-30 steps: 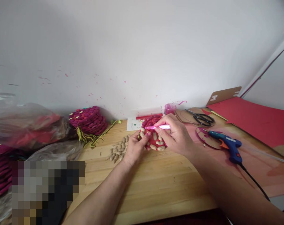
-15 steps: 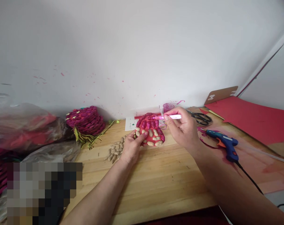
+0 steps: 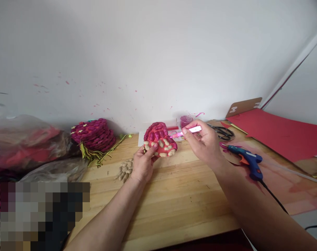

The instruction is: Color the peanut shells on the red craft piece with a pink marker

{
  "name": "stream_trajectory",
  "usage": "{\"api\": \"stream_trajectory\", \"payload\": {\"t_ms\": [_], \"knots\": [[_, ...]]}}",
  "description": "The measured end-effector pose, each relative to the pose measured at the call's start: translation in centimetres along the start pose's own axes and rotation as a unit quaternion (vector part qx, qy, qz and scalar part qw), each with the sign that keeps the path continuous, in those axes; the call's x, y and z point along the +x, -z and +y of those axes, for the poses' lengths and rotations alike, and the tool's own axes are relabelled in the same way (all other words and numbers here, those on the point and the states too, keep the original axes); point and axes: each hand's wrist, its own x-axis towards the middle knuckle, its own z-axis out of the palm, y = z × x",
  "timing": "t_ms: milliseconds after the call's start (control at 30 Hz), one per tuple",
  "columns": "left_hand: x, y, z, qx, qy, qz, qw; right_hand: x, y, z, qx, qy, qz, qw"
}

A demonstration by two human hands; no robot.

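Observation:
My left hand (image 3: pixel 145 161) grips the lower left edge of a red gourd-shaped card (image 3: pixel 160 139) with peanuts stuck on it, thumb on the front. Peanuts on its upper part and right edge are painted magenta; those lower down are still plain tan. In my right hand (image 3: pixel 204 141), pinched between thumb and fingers, is a paintbrush (image 3: pixel 192 130) with a white handle. Its pink-stained tip is at the card's right side, by the narrow waist. Behind my right hand stands a small cup (image 3: pixel 186 121) stained with magenta paint.
Loose peanuts (image 3: pixel 125 170) lie left of my left hand. Further left are a stack of magenta peanut pieces (image 3: pixel 94 135) with tassels and plastic bags (image 3: pixel 27 139). On the right are black-handled scissors (image 3: pixel 222 132), a blue glue gun (image 3: pixel 249 160) with its cord, and red card sheets (image 3: pixel 284 132).
The card has shifted slightly left and tilted. The brush tip has moved from the card's upper part to its right side near the waist.

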Motion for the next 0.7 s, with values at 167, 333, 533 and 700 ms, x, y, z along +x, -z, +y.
{"api": "stream_trajectory", "payload": {"t_ms": [167, 333, 533, 700], "knots": [[0.0, 0.1, -0.1, 0.003, 0.005, 0.005, 1.0, -0.1, -0.1, -0.8, -0.036, 0.039, -0.044, 0.998], [-0.1, 0.2, -0.5, 0.026, -0.002, 0.0, 1.0, -0.2, -0.4, -0.6, -0.091, 0.089, -0.078, 0.989], [-0.1, 0.3, -1.1, 0.037, -0.004, -0.008, 0.999, -0.1, -0.4, 0.2, -0.085, 0.122, -0.048, 0.988], [0.0, 0.4, -1.7, 0.034, 0.001, 0.002, 0.999, 0.5, 0.4, 1.0, -0.042, 0.047, 0.0, 0.998]]}}
